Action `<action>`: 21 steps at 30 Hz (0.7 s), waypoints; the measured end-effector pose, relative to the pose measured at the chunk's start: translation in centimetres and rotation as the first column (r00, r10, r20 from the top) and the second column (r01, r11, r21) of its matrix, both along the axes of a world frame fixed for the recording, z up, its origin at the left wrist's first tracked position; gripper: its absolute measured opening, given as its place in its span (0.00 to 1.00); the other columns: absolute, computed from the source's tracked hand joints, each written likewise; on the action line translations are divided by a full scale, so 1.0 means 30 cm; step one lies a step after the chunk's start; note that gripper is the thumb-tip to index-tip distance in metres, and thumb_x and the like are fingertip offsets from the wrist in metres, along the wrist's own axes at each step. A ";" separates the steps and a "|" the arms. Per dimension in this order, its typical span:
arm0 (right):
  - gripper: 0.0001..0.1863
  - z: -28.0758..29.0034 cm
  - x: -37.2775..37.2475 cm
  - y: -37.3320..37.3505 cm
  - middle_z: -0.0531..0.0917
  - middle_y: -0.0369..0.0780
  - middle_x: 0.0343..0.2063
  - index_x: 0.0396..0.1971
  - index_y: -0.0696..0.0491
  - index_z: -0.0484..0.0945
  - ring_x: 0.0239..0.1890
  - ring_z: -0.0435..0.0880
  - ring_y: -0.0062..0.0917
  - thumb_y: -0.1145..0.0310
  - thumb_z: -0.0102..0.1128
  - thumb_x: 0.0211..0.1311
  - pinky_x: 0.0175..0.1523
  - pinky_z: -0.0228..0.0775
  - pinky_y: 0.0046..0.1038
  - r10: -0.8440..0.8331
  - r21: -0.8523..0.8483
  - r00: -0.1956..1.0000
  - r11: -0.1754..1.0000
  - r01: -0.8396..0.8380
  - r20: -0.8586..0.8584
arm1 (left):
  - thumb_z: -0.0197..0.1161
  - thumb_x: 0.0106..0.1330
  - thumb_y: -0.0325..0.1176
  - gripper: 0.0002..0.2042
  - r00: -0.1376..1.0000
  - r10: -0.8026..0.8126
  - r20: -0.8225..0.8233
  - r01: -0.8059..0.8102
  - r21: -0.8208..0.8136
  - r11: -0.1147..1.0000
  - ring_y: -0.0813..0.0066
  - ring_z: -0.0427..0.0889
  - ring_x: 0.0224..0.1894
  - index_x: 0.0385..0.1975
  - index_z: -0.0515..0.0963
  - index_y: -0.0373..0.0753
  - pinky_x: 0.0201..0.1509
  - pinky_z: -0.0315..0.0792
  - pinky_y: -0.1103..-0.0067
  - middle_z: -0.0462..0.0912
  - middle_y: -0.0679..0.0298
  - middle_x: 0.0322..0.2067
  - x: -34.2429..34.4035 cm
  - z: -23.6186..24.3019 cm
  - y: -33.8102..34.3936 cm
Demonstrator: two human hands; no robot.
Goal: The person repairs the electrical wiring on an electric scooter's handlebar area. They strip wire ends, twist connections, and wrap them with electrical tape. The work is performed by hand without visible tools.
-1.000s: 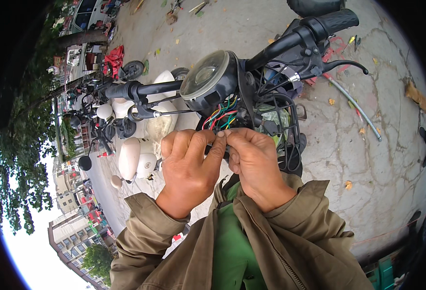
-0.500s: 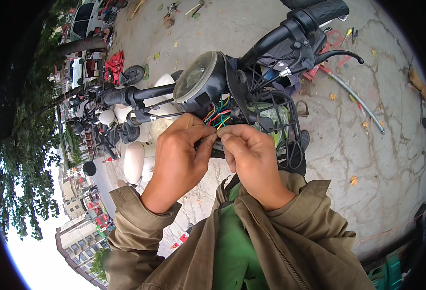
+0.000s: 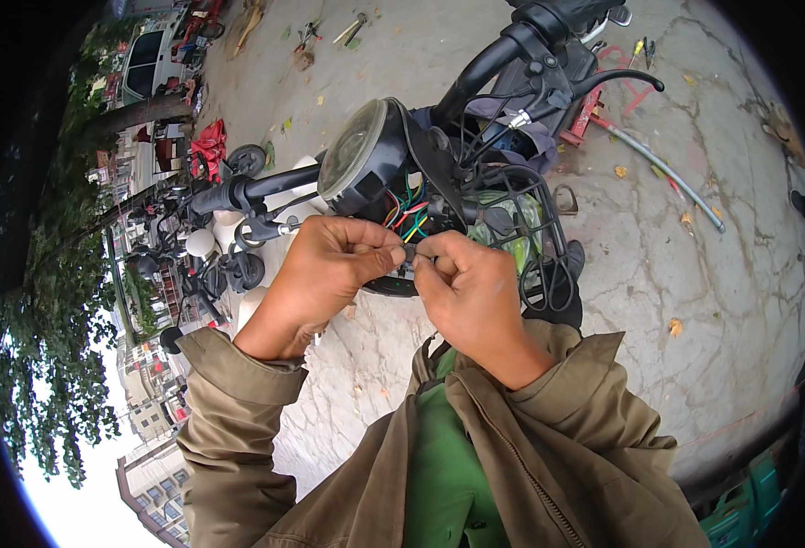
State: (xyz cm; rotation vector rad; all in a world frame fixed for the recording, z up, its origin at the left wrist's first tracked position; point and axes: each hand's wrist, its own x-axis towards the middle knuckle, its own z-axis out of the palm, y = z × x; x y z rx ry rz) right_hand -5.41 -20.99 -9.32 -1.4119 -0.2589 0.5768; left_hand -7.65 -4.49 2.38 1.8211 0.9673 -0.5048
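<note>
Both hands meet in front of an electric bike's handlebar, close to a bundle of coloured wires point(image 3: 409, 216) coming out beneath the round headlight point(image 3: 353, 153). Thumb and forefinger of my left hand point(image 3: 320, 269) are pinched together. My right hand point(image 3: 476, 288) pinches too, its fingertips almost touching the left ones. Between the two pinches shows a small dark piece point(image 3: 410, 252), too small to tell its kind. A yellow wire leads down toward it. The fingers partly cover the wire ends.
A black wire basket point(image 3: 549, 242) with a green bag point(image 3: 510, 219) inside sits right of the wires. The brake lever point(image 3: 617, 79) juts out at upper right. A metal pipe point(image 3: 672, 178) lies on the cracked pavement. Parked scooters point(image 3: 201, 247) line the left side.
My left hand has tilted, its wrist and sleeve moving out to the left. A small dark piece now shows between the fingertips. The bike appears slightly further left in view.
</note>
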 end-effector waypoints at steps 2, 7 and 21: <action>0.08 0.000 -0.003 -0.006 0.84 0.40 0.18 0.40 0.63 0.86 0.16 0.80 0.25 0.74 0.69 0.66 0.24 0.67 0.31 0.028 0.046 0.992 0.999 -0.022 -0.124 | 0.75 0.68 0.24 0.07 0.999 0.018 -0.033 -0.019 -0.037 0.999 0.82 0.84 0.36 0.42 0.89 0.28 0.42 0.77 0.82 0.91 0.64 0.34 0.005 -0.006 0.010; 0.10 0.007 0.008 -0.020 0.81 0.32 0.20 0.41 0.65 0.86 0.19 0.72 0.12 0.72 0.70 0.69 0.22 0.59 0.24 0.210 0.342 0.786 0.940 0.003 -0.582 | 0.76 0.69 0.26 0.08 1.000 -0.025 0.006 0.025 -0.099 0.995 0.86 0.80 0.31 0.43 0.89 0.29 0.35 0.72 0.84 0.89 0.67 0.32 0.002 -0.014 0.031; 0.08 0.043 0.005 -0.025 0.80 0.29 0.22 0.41 0.62 0.85 0.19 0.69 0.09 0.71 0.70 0.72 0.23 0.57 0.18 0.137 0.314 0.748 0.944 0.101 -0.650 | 0.72 0.70 0.25 0.06 0.983 -0.103 0.150 0.116 -0.076 0.990 0.89 0.69 0.24 0.39 0.89 0.27 0.26 0.62 0.83 0.79 0.77 0.23 -0.027 -0.065 0.032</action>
